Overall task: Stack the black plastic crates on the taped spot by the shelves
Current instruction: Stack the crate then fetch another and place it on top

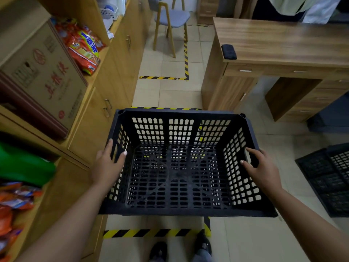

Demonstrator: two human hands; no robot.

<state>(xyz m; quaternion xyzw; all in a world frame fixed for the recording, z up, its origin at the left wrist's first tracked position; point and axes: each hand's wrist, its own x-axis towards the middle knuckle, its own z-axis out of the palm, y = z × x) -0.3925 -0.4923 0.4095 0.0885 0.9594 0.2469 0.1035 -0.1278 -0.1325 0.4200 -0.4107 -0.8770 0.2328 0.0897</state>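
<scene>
I hold a black perforated plastic crate (181, 209) in front of me, open side up, above the floor. My left hand (106, 165) grips its left rim, thumb inside. My right hand (261, 169) grips its right rim. Under the crate, yellow-and-black tape (151, 233) marks a rectangle on the tiled floor next to the wooden shelves (105, 91); its far edge shows just beyond the crate. More black crates (328, 178) sit on the floor at the right edge.
A cardboard box (43, 76) and snack bags (85, 46) fill the shelves on the left. A wooden desk (279, 53) stands at the right, a chair (170, 21) ahead. Another taped outline (186, 59) lies farther along the floor. My shoes (181, 248) stand just behind the tape.
</scene>
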